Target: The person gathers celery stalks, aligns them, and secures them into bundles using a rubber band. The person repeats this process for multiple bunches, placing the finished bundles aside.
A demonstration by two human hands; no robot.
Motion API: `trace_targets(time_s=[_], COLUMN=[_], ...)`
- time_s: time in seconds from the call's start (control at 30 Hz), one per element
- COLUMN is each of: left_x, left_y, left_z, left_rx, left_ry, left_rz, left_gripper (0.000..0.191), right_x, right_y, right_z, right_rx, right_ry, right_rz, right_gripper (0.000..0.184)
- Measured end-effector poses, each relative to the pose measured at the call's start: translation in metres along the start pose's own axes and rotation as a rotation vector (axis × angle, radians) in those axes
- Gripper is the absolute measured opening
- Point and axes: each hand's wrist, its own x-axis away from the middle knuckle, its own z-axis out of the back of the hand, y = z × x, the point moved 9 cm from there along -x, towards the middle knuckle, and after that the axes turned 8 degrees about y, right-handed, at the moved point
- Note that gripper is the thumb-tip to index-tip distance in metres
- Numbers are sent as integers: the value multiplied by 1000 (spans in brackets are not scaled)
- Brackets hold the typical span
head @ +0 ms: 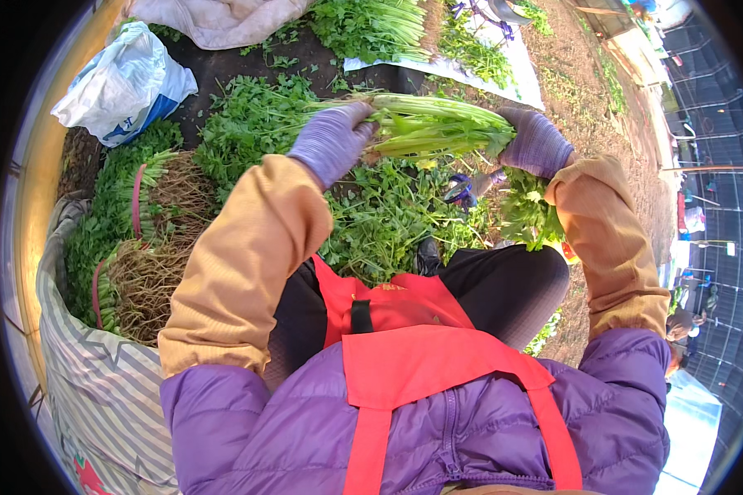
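A bunch of leafy green stalks that look like celery (pixel 439 120) is stretched between my two gloved hands, above a heap of loose greens (pixel 384 210). My left hand (pixel 334 139), in a purple knit glove, grips the end where brownish roots show. Around the upper stalks closes my right hand (pixel 535 142), gloved the same way. From under it hang the bunch's leaves (pixel 529 207). Purple-handled scissors (pixel 460 189) are below the bunch, nearer my right hand; their blades are hard to make out.
To my left, root-on bundles (pixel 145 278) with reddish bands lie by a striped cloth (pixel 99 396). A white plastic bag (pixel 127 86) is at far left. Further ahead, more stalks (pixel 378 28) lie beside a white sheet (pixel 520 80). Bare soil (pixel 631 136) stretches rightward.
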Motion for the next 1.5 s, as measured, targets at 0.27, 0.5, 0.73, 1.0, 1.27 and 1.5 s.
trace_targets(time_s=[0.27,0.5,0.73,1.0,1.27,1.5], left_x=[-2,-5,1,-4,-8,-7], left_y=[-10,-4,26,-5,-91,-20], left_z=[-22,-17,-13,4,85,19], left_rx=[-364,-195,-193,326,770,-168], left_ry=[57,152,85,68,555,59], left_rz=[-12,27,-205,74,492,35], left_gripper=[65,66,36,27,19,26], right_x=[4,2,8,11,22,23], right_y=[-43,-46,-57,-35,-35,-58], right_z=[-9,-31,-34,-21,-11,-12], right_rx=[-23,-179,-286,-305,-46,736], right_ry=[-42,-248,-346,-331,-228,54], right_rz=[74,-24,-26,-26,0,296], right_gripper=[45,54,56,60,51,26])
